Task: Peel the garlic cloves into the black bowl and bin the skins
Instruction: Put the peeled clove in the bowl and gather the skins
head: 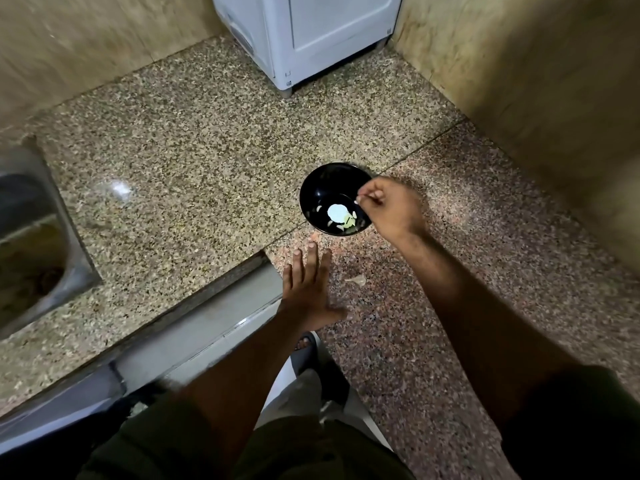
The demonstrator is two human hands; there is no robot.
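Observation:
A black bowl [322,188] sits on the speckled granite counter and holds several pale garlic cloves [341,216]. Over the bowl's right rim, my right hand [388,209] pinches a small pale garlic piece [357,199] between its curled fingertips. My left hand [308,289] lies flat on the counter just in front of the bowl, fingers straight and spread, holding nothing. A scrap of garlic skin [356,280] lies on the counter to the right of my left hand.
A white appliance [304,39] stands at the back against the tiled walls. A steel sink [31,244] is set into the counter at the left. The counter edge [207,323] runs diagonally below my left hand.

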